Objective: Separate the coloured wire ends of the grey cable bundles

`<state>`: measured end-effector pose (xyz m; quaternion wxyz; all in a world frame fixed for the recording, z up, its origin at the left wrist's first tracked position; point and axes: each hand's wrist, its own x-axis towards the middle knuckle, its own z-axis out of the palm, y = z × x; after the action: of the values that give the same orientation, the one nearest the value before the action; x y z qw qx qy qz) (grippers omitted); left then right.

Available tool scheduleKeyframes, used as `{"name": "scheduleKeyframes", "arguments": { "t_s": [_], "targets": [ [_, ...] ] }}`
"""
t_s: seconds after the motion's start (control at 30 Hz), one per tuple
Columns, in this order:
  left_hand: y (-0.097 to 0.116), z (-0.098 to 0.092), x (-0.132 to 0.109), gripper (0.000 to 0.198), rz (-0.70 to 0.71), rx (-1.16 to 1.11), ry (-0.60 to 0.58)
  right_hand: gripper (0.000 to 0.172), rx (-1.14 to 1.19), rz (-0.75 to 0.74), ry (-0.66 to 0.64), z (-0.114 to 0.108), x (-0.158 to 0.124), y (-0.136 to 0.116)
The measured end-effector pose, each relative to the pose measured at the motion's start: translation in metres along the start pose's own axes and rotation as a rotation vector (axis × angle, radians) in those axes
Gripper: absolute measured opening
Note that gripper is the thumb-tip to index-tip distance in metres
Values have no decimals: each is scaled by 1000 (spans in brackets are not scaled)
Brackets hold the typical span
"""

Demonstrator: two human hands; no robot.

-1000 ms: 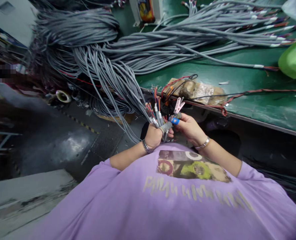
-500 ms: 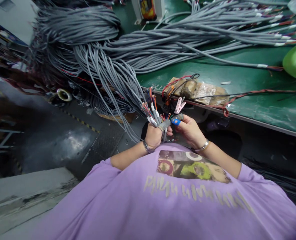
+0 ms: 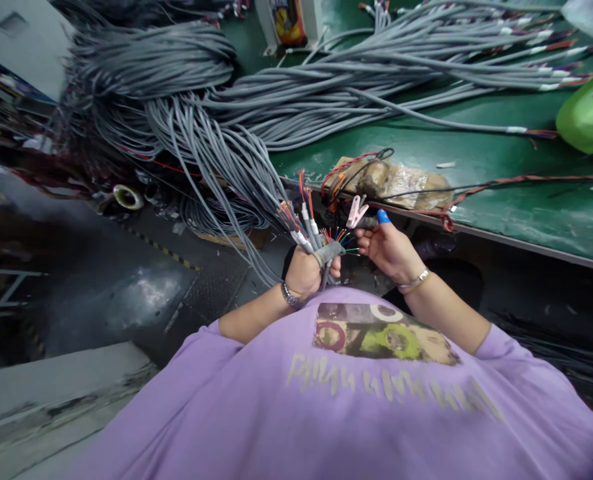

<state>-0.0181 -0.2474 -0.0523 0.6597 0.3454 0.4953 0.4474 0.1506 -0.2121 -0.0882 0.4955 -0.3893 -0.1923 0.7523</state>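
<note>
My left hand [image 3: 305, 270] is closed around a bunch of grey cables [image 3: 312, 227], whose ends stick up with white sleeves and thin coloured wires. A grey wrap covers its thumb. To the right of that bunch, the fine wires [image 3: 343, 238] of one cable end fan out, green, blue and red among them. My right hand [image 3: 389, 250] is a short way right of those wires, its thumb in a blue cover raised and apart from the fingers. The index finger wears a dark grey wrap. Nothing shows in this hand. Just above it is a pink clothes peg [image 3: 357, 212] at the bench edge.
Long grey cable bundles [image 3: 296, 100] lie across the green bench [image 3: 521, 207] and hang off its left side. A taped brown bundle [image 3: 401, 183] with red and black cords sits along the front edge. A light green basket [image 3: 589, 120] stands at the right.
My right hand has moved right, away from the wire ends, and its thumb has lifted off the fingers. The fine wires are now spread out. My left hand keeps its hold.
</note>
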Motion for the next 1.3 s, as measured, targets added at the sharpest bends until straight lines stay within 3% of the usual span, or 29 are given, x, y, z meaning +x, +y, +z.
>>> {"name": "scheduleKeyframes", "arguments": {
  "t_s": [0.17,0.33,0.4,0.53,0.8,1.1,1.3],
  "targets": [
    [4,4,6,48,-59,2,-104,54,-115,-76,-127,11,13,-5],
    [10,9,12,49,-62,-3,-126,59,-230,-410,40,22,14,3],
    [11,10,14,49,-67,1,-130,63,-202,-368,49,25,16,4],
    [9,10,16,48,-73,-1,-127,67,-27,-160,-54,29,22,3],
    [8,11,14,49,-82,47,-104,60,38,-187,-74,25,27,5],
    [8,7,8,44,-88,8,-105,64,58,-51,-54,29,16,-4],
    [3,3,1,42,-78,20,-73,68,-7,-10,-152,23,10,-8]
  ]
}}
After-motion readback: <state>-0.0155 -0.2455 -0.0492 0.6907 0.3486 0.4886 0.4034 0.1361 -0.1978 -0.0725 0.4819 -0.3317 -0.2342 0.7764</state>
